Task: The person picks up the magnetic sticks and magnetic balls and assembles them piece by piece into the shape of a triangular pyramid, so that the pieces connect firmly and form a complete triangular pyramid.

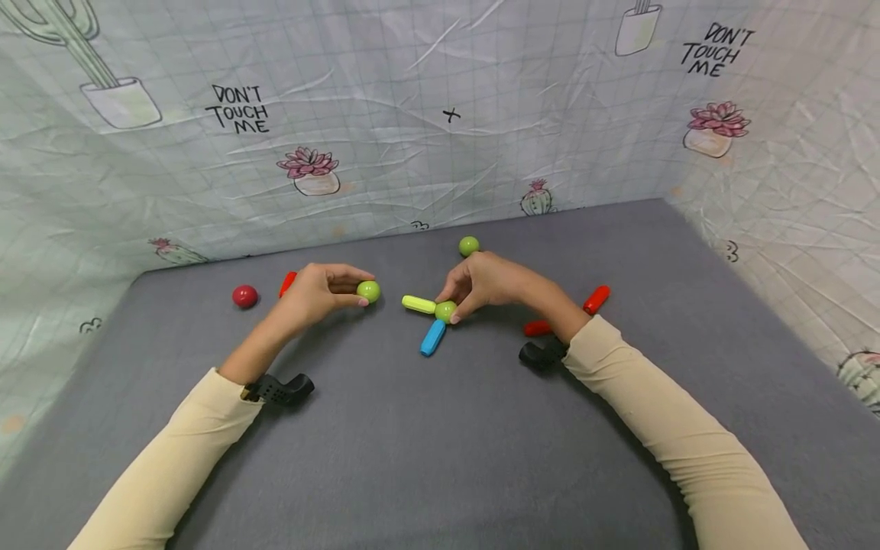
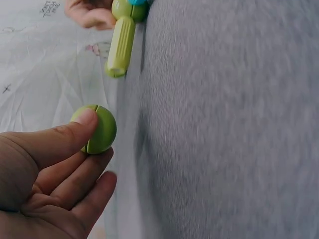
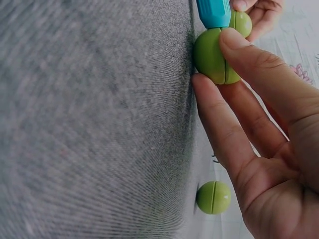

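My left hand (image 1: 319,294) pinches a green ball (image 1: 369,291) between thumb and fingers; a seam line runs around the ball in the left wrist view. Just right of it, my right hand (image 1: 484,283) grips a second green ball (image 1: 445,312) with thumb and fingertips. A yellow-green ridged stick (image 1: 418,305) meets this ball on its left side, and a blue stick (image 1: 433,338) meets it from the near side. Seen from the right wrist, the blue stick's end (image 3: 214,14) sits right at the ball. A gap separates the left ball from the yellow-green stick.
Behind my right hand lies another green ball (image 1: 469,246). Red sticks (image 1: 596,299) lie by my right forearm, partly covered by it. On the left are a red ball (image 1: 244,296) and a red stick (image 1: 287,283) half behind my left hand. A printed curtain (image 1: 385,137) borders the grey table (image 1: 412,458).
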Action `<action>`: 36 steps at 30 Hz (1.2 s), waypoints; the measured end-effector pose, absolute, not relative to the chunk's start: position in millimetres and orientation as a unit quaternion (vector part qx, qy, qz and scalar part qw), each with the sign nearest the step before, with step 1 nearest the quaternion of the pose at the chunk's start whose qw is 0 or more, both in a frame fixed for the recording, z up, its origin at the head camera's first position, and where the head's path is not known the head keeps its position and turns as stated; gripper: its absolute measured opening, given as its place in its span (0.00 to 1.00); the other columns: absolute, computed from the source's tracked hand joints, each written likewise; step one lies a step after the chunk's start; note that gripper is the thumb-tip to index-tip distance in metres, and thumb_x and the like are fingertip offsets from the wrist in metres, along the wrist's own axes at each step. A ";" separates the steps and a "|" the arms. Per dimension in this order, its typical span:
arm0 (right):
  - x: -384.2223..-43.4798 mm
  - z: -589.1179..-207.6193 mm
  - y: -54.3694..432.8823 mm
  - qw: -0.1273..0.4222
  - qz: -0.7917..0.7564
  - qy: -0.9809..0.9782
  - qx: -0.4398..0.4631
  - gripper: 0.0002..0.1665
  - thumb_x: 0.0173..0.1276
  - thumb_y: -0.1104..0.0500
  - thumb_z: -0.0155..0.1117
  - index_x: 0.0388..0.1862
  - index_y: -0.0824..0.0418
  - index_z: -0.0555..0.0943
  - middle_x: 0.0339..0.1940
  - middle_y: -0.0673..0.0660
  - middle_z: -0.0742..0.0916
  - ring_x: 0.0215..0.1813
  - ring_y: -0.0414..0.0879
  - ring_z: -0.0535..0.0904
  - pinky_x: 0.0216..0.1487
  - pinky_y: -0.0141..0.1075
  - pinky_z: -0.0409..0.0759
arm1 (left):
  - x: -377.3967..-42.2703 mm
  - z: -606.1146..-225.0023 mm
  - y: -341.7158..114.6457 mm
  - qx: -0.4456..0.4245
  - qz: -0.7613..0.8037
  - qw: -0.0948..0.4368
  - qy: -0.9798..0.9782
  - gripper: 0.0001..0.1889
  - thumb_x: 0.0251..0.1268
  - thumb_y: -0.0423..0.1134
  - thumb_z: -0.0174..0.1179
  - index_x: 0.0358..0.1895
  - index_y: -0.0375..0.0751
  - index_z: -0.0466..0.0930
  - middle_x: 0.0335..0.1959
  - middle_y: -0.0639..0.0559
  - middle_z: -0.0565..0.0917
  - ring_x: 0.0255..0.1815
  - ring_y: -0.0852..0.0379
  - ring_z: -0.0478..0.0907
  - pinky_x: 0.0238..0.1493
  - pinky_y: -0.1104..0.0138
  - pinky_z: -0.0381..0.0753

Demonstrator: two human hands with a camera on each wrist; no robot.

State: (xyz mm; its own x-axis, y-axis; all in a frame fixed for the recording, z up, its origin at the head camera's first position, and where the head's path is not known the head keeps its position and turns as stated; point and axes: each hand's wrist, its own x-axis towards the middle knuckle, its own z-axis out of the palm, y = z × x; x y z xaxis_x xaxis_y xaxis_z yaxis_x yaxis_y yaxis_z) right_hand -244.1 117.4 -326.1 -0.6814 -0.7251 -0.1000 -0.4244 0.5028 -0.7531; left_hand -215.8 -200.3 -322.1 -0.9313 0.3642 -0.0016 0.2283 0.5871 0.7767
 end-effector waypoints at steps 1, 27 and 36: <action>-244.6 -326.4 117.1 0.208 -0.365 0.841 -0.340 0.18 0.54 0.64 0.82 0.45 0.59 0.91 0.43 0.52 0.92 0.43 0.41 0.88 0.44 0.34 0.84 | -215.2 -322.1 -198.5 0.168 0.425 0.084 0.886 0.22 0.61 0.29 0.72 0.59 0.33 0.83 0.55 0.38 0.86 0.59 0.45 0.83 0.45 0.75 0.82; -244.3 -325.7 116.1 0.210 -0.363 0.843 -0.338 0.18 0.54 0.64 0.82 0.45 0.59 0.91 0.42 0.51 0.92 0.43 0.41 0.88 0.44 0.34 0.84 | -213.8 -330.4 -178.7 0.197 0.407 0.079 0.888 0.20 0.60 0.30 0.73 0.57 0.34 0.85 0.52 0.40 0.88 0.54 0.47 0.86 0.44 0.70 0.85; -243.4 -324.7 116.0 0.210 -0.359 0.845 -0.335 0.18 0.54 0.64 0.82 0.45 0.59 0.90 0.42 0.52 0.92 0.43 0.41 0.88 0.43 0.34 0.84 | -214.5 -330.6 -176.9 0.196 0.407 0.080 0.889 0.21 0.60 0.30 0.73 0.57 0.34 0.85 0.52 0.41 0.88 0.54 0.47 0.86 0.44 0.69 0.85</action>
